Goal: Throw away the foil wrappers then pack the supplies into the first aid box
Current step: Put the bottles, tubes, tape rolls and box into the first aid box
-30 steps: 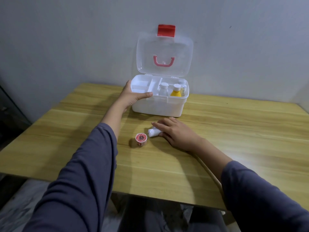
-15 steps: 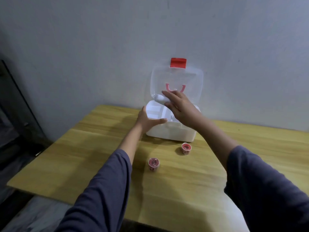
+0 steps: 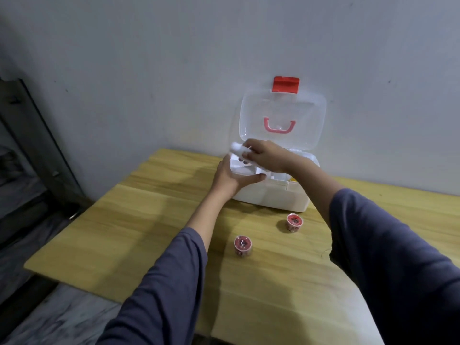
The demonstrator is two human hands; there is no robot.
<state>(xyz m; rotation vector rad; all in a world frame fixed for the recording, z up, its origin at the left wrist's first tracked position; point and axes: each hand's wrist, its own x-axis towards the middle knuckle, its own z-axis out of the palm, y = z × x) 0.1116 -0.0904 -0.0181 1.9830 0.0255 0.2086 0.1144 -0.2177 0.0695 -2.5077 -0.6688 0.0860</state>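
Gripping a white roll that points leftward, the right hand hovers just above the left hand, which clasps the first aid box at its corner.

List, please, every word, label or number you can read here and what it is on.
No text can be read.
first aid box: no lettering shows.
white roll: blurred, nothing legible.
near red roll and far red roll: dark marks on top, too blurred to read.

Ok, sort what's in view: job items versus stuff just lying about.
Job: box; white roll in right hand; left hand on box; near red roll; far red roll.
Not the job: table; dark frame at left.
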